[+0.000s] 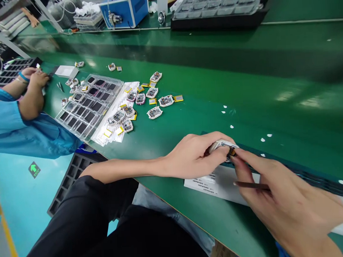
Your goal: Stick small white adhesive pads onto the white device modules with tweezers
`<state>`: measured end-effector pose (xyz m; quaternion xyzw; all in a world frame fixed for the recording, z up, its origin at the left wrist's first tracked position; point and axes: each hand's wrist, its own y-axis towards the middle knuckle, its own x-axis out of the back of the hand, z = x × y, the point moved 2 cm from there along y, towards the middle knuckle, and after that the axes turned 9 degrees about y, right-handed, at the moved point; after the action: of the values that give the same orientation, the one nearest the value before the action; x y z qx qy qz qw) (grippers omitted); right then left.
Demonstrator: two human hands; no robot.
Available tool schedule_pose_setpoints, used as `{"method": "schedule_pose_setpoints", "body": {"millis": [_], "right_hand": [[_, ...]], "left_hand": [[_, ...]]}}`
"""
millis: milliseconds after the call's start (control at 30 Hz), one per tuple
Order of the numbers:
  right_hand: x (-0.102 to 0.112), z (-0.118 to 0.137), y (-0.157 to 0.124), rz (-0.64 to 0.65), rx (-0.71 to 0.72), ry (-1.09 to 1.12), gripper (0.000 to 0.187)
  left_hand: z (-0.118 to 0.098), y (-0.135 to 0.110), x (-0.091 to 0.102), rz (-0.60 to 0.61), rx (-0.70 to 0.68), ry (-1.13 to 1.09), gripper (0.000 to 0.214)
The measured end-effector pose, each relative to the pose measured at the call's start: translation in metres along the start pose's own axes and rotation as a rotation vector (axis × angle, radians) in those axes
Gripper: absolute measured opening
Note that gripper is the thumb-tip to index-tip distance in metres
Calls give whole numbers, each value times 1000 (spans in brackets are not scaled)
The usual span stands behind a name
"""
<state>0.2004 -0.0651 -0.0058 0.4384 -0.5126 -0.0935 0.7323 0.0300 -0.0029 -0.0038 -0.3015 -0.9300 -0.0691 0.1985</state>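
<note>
Head view
Left hand: your left hand (194, 156) rests on the green bench (243, 87), fingers curled together and clamped around a small white watch case (222, 145); only the top edge of the case shows above your fingertips.
Right hand: your right hand (282, 199) lies just beside the case, thumb and forefinger pinched shut on a thin dark tool (252, 185); the forefinger tip touches a small dark and amber part (232, 152) at the case edge.
Case location: between the fingertips of both hands, over the far edge of a white printed sheet (213, 181).
Beyond your left fingers: a scatter of loose watch modules (154, 112) with yellow tabs, well apart from your hands.
Further left of them: a clear tray of dark screens (88, 105) and a strip of white labels (114, 116).
Far left: a co-worker in a blue sleeve (15, 127), hands together at the bench edge.
Far side: a blue unit (125, 9) and a grey tray (220, 5).
</note>
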Motion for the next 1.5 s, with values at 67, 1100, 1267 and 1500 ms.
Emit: {"method": "schedule_pose_setpoints", "body": {"millis": [67, 1100, 1267, 1500], "right_hand": [[0, 2, -2, 29, 20, 8, 76], [15, -10, 0, 58, -71, 63, 82], [21, -11, -3, 103, -17, 129, 84], [16, -10, -2, 134, -6, 98, 87]], "left_hand": [[0, -1, 1, 3, -8, 21, 27], [-3, 3, 6, 201, 34, -382, 10], [-3, 5, 7, 228, 256, -505, 9], [-3, 6, 5, 192, 252, -407, 12]]}}
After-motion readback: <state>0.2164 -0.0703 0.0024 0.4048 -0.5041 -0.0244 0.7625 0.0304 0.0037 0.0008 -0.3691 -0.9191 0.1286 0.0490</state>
